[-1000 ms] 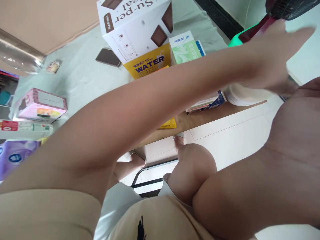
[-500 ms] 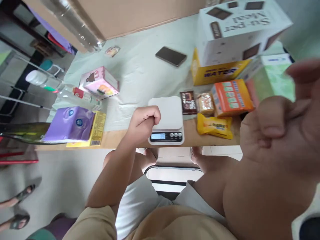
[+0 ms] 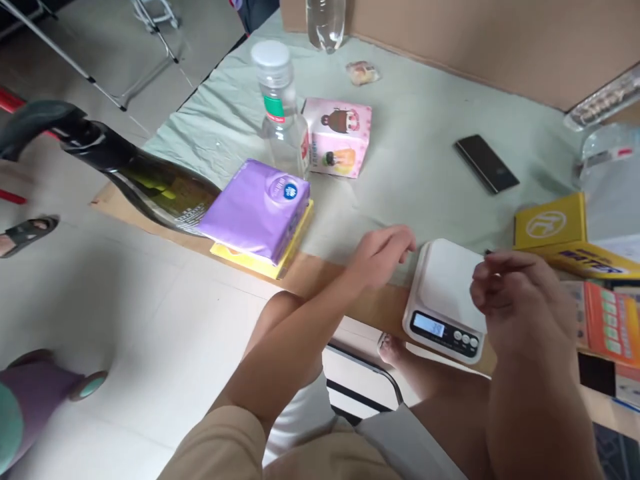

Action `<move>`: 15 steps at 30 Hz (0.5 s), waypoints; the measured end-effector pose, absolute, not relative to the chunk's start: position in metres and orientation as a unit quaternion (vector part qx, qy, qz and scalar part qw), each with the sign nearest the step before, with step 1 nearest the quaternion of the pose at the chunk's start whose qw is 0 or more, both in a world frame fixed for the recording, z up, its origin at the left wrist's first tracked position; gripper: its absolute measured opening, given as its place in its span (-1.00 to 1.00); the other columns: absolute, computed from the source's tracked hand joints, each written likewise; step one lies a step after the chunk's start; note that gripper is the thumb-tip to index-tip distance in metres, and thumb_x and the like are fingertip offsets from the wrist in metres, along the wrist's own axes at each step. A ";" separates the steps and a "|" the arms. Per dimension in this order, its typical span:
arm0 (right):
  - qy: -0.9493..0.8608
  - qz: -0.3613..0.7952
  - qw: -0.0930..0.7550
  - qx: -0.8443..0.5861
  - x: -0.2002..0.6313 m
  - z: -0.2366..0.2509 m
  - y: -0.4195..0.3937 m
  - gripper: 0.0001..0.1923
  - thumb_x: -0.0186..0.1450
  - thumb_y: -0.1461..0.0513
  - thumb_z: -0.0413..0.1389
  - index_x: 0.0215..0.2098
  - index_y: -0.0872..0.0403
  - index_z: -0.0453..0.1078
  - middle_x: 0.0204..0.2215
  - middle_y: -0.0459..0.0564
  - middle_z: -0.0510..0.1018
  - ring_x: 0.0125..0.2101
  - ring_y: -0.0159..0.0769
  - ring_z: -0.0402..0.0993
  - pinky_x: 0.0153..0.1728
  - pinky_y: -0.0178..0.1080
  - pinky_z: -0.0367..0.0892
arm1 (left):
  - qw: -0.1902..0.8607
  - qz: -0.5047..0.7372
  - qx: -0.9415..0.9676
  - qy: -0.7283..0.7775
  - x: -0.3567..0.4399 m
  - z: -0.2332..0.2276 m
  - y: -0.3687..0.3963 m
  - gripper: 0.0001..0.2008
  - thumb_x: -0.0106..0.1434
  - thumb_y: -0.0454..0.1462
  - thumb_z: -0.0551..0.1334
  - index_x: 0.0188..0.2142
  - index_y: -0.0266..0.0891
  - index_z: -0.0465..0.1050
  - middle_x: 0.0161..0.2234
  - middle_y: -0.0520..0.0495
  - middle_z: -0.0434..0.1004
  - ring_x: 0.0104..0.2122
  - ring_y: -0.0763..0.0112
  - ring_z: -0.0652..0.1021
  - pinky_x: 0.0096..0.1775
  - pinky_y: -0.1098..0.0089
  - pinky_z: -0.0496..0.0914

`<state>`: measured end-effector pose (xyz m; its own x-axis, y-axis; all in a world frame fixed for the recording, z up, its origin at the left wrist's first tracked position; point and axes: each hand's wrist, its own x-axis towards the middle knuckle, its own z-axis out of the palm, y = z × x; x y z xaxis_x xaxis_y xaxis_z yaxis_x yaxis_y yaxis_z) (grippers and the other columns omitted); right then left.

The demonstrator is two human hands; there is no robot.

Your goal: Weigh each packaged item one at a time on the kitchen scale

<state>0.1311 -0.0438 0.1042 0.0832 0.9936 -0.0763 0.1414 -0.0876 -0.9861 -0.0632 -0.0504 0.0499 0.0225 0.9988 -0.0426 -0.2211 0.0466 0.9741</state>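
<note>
A white kitchen scale (image 3: pixel 443 283) sits at the table's near edge, its display lit. My left hand (image 3: pixel 383 253) lies flat on the pale green cloth just left of the scale, fingers stretched out, holding nothing. My right hand (image 3: pixel 517 297) hovers over the scale's right side with the fingers curled and pinched together; nothing shows in them. A purple tissue pack (image 3: pixel 255 207) lies on a flat yellow packet (image 3: pixel 295 240) further left.
A dark glass bottle (image 3: pixel 145 180) lies on the table's left end. A clear plastic bottle (image 3: pixel 280 113), a pink box (image 3: pixel 337 137) and a black phone (image 3: pixel 486 163) stand behind. Yellow boxes (image 3: pixel 550 227) and an orange pack (image 3: pixel 613 320) crowd the right. Another person's sandalled foot (image 3: pixel 25 233) is on the floor.
The view has swung left. My left hand went from a fist at the scale to flat and open beside it. My right hand came down from close to the camera to over the scale.
</note>
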 end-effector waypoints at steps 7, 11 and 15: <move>-0.800 0.271 0.271 -0.461 0.056 0.103 0.040 -0.59 0.24 0.09 0.32 0.03 -0.09 0.43 0.04 0.07 0.62 0.00 -0.07 0.66 -0.12 -0.01 0.66 | 0.584 0.611 0.300 0.442 -0.077 0.052 -0.038 -0.66 0.39 -0.09 0.04 -0.44 -0.18 0.36 -0.50 0.05 0.31 -0.40 0.41 0.37 -0.27 0.33 0.23; -0.916 0.156 0.132 -0.345 -0.015 0.111 0.118 -0.28 0.25 0.07 0.38 0.29 -0.03 0.26 0.29 0.13 0.44 0.35 0.04 0.39 0.38 0.18 0.40 | 0.600 0.615 0.269 0.435 -0.079 0.050 -0.032 -0.68 0.38 -0.12 0.05 -0.45 -0.19 0.35 -0.49 0.04 0.32 -0.40 0.41 0.37 -0.29 0.33 0.22; -0.939 0.133 0.049 -0.312 -0.069 0.105 0.174 0.03 0.04 0.10 0.53 0.37 0.09 0.22 0.25 0.17 0.41 0.35 0.18 0.36 0.42 0.26 0.30 | 0.607 0.612 0.264 0.433 -0.083 0.052 -0.031 -0.67 0.38 -0.12 0.07 -0.47 -0.19 0.36 -0.50 0.04 0.32 -0.39 0.41 0.37 -0.28 0.32 0.21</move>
